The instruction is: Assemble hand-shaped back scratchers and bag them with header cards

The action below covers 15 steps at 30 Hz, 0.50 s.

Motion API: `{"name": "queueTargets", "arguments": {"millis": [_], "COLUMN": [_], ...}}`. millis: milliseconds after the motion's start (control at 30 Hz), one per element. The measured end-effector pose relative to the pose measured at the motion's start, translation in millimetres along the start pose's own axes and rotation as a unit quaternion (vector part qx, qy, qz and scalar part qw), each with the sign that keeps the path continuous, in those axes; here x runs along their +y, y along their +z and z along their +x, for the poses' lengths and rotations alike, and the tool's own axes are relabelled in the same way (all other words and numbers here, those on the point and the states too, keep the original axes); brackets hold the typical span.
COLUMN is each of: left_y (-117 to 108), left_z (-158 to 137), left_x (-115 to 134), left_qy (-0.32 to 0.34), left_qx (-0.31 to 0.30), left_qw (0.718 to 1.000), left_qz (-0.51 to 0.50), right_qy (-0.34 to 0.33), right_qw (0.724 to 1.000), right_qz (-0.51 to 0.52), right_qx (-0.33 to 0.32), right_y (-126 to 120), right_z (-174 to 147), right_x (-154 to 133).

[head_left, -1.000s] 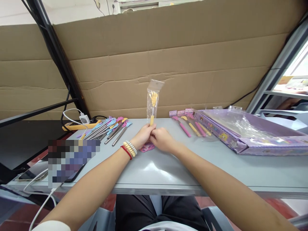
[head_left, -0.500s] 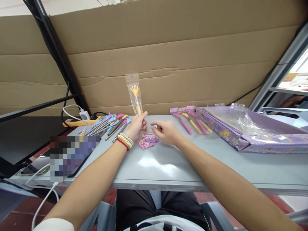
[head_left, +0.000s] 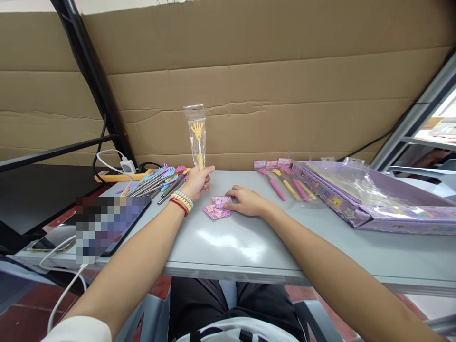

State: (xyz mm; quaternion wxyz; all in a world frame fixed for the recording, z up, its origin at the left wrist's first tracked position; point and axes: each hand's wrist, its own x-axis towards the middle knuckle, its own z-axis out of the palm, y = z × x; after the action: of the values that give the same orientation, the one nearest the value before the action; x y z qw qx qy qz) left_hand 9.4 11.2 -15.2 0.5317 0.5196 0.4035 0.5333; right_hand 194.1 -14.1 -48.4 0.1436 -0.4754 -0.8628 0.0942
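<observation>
My left hand (head_left: pixel 199 183) is closed round the lower end of a clear plastic bag holding a yellow back scratcher (head_left: pixel 198 132), hand-shaped end up. The bag stands upright before the cardboard. My right hand (head_left: pixel 246 201) is down at the small pile of pink printed cards (head_left: pixel 216 212), thumb and forefinger closed on the edge of a purple-pink card (head_left: pixel 222 202). Left of my left hand lies a heap of loose back scratchers (head_left: pixel 156 183) with metal rods and blue, pink, purple and yellow ends. Several bagged back scratchers with cards on top (head_left: pixel 285 180) lie to the right.
A purple printed box tray (head_left: pixel 356 209) with clear plastic bags (head_left: pixel 366 183) in it takes up the table's right side. At left lie a phone (head_left: pixel 133 216) with a white cable and a yellow power strip (head_left: pixel 117 177). A cardboard wall (head_left: pixel 263 85) stands behind the table.
My right hand has come down onto the card pile and taken a card's edge. My left hand has shifted slightly left, and the bagged back scratcher is now more upright.
</observation>
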Motion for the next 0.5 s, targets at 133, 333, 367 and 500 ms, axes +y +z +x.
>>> {"name": "queueTargets", "arguments": {"millis": [133,333,367,500], "left_y": [0,-10,-14,-23], "left_z": [2,7,8,10], "left_x": [-5,-10,-12,-14], "left_qy": [0.012,0.097,0.115,0.119], "left_qx": [-0.021,-0.026,-0.031,-0.069], "left_qw": [0.999,0.958,0.937,0.863], "left_qz": [0.034,0.268,0.329,0.486], "right_qy": [-0.013,-0.044,-0.036,0.032], "right_qw": [1.000,0.993,0.991,0.969], "right_qz": [0.006,0.057,0.066,0.084], "right_qx": [0.019,0.090,0.109,0.229], "right_y": [2,-5,-9,-28], "right_z": [2,2,1,-7], "right_x": [4,2,2,11]}}
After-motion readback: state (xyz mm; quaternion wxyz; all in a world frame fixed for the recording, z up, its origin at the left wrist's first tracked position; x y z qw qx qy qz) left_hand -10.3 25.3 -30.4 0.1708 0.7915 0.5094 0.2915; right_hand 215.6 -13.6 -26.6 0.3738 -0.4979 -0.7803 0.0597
